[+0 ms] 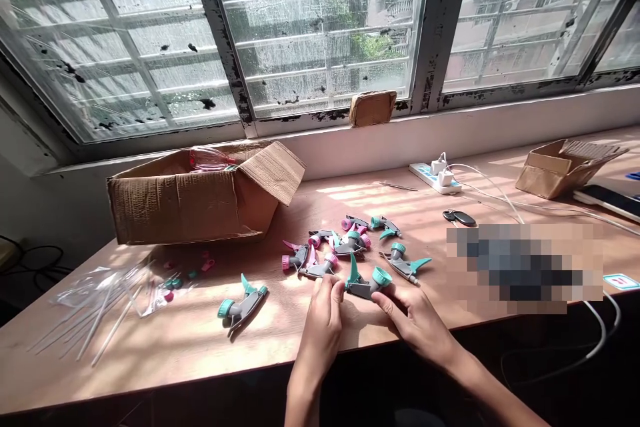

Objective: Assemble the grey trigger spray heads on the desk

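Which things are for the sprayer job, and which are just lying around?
Probably for the job:
held spray head
other spray heads
thin tubes
small teal caps

Probably just lying about:
power strip
black fob
small open carton
brown block on the sill

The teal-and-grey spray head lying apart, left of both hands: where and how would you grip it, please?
Its grey body is probably best pinched from the right, between teal collar and teal tip, by the left hand: the trigger juts toward the window, out of the way.
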The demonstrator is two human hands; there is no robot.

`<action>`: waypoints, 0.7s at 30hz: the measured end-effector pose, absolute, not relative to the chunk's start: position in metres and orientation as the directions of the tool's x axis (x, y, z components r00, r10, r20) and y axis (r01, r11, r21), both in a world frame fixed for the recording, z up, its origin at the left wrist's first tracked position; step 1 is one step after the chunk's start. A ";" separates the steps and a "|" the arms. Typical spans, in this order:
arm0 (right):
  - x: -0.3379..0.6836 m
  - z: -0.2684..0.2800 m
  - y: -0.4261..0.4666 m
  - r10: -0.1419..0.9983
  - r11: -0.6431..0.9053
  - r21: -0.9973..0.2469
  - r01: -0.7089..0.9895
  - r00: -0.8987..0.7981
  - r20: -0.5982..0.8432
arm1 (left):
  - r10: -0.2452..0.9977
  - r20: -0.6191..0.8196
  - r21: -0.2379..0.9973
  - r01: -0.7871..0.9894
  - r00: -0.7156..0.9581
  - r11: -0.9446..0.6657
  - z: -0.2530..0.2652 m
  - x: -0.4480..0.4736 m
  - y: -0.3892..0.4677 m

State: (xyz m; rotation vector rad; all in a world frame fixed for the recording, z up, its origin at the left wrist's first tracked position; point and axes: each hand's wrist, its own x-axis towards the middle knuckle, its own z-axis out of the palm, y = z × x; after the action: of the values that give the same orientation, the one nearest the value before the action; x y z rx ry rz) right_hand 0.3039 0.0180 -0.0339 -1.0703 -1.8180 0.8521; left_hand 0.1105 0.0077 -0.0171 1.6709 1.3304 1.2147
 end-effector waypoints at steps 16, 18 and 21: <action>0.295 -0.046 0.019 0.869 0.492 -0.708 0.506 -0.235 0.435 | 0.883 0.307 0.908 0.386 -0.356 -0.161 -0.007 0.061 -0.017; 0.293 -0.048 0.019 0.854 0.514 -0.707 0.485 -0.213 0.475 | 0.864 0.317 0.887 0.444 -0.390 -0.125 -0.009 0.046 -0.018; 0.291 -0.051 0.018 0.829 0.548 -0.680 0.487 -0.208 0.519 | 0.810 0.368 0.859 0.501 -0.456 -0.108 -0.011 0.036 -0.019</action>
State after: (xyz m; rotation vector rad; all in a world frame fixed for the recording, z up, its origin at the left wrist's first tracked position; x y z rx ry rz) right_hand 0.2911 0.0175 -0.0510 -1.0776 -1.8611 0.4650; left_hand 0.0359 -0.0186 -0.0115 1.4496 1.8855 1.5862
